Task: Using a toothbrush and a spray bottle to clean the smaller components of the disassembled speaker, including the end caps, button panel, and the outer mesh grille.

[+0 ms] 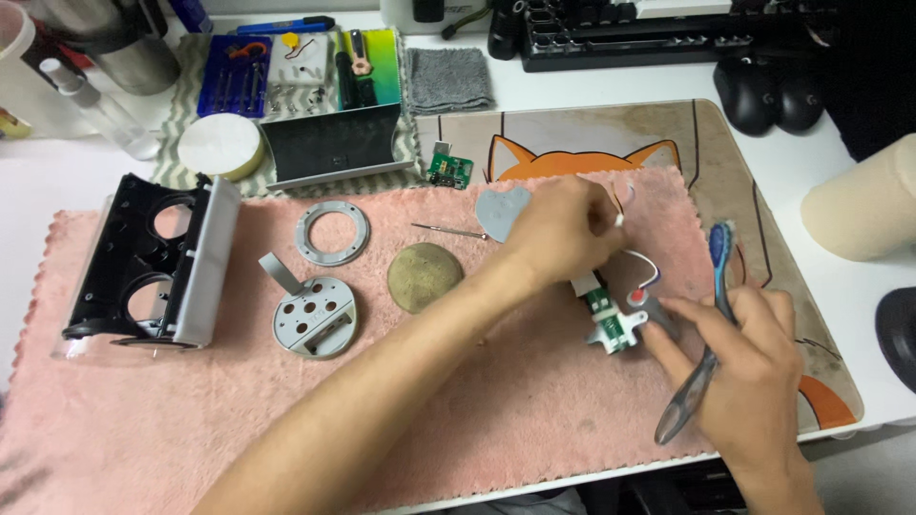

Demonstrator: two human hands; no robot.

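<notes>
Head view looks down on a table [572, 86] spread with a pink towel [477, 410], where a device lies in pieces. The left hand [563, 229] pinches one end of a small green circuit board [609, 319] with white and red wires, holding it just above the towel. The right hand [744, 353] presses a fingertip to the board's other end while its remaining fingers close round a blue and grey toothbrush [711, 329], bristles up. The teardown looks well advanced: a black housing [143, 262], a metal ring [331, 232], a perforated disc [315, 317] and a round brown pad [424, 276] already lie apart. Nothing looks reassembled yet.
</notes>
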